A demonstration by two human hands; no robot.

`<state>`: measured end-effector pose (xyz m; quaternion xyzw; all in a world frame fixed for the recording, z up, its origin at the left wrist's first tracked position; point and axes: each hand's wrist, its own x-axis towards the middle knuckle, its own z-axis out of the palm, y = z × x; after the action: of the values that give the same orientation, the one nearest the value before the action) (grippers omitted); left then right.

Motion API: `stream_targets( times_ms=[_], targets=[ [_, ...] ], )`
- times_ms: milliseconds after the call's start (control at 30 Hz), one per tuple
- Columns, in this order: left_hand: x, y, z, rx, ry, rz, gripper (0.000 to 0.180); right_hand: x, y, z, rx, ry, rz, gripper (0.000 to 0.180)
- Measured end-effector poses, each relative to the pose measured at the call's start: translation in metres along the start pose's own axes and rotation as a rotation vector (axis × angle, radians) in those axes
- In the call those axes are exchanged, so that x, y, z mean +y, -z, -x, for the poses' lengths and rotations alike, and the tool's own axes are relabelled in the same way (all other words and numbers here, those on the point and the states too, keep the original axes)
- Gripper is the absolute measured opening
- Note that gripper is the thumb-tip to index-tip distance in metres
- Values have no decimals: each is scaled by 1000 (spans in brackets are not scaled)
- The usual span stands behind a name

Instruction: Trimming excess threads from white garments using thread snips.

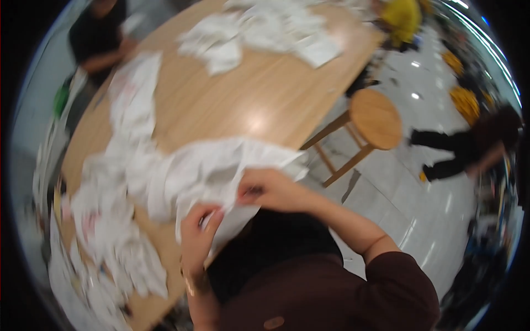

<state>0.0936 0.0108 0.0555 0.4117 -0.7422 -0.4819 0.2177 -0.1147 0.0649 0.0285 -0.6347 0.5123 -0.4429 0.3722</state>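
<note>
A white cloth piece (pixel 210 157), which looks like part of a garment, lies bunched along the near edge of the table, its near side lifted in front of my body. My left hand (pixel 200 234) pinches the fabric with thumb and fingers curled together. Just to its right and slightly farther away, my right hand (pixel 270 190) is also closed on the same cloth. The exact fold between the fingertips is blurred. To the left, more crumpled white cloth (pixel 105 220) with faint reddish marks touches or overlaps the held piece.
The wooden table (pixel 221 105) carries another white cloth heap (pixel 276 33) at its far side. A round wooden stool (pixel 375 118) stands right of it on the pale tiled floor. One person (pixel 99 38) is at the far left, another (pixel 400 22) in yellow far right, a third (pixel 475 143) at right.
</note>
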Motion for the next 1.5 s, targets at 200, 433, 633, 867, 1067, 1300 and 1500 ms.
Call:
stream_targets(
  times_ms=[200,433,633,867,1067,1300,1500],
  targets=[
    [-7,3,9,-68,123,298,17,-25,-2,-7,-37,-212,-206,11],
    [-8,-1,11,-86,281,524,19,-30,-8,-2,93,-348,-256,9],
    [-7,-1,8,-54,323,577,20,-57,7,9,270,-451,-304,19],
    [-5,-2,6,-69,285,568,22,-52,-5,14,-222,-649,-462,23],
    [-4,0,6,-77,280,547,22,-50,-12,9,-243,-680,-506,23],
    [-4,1,6,-96,282,534,21,-49,-13,8,-266,-648,-475,23],
    [-4,1,7,-99,281,512,21,-48,-13,9,-286,-666,-470,24]
  ],
)
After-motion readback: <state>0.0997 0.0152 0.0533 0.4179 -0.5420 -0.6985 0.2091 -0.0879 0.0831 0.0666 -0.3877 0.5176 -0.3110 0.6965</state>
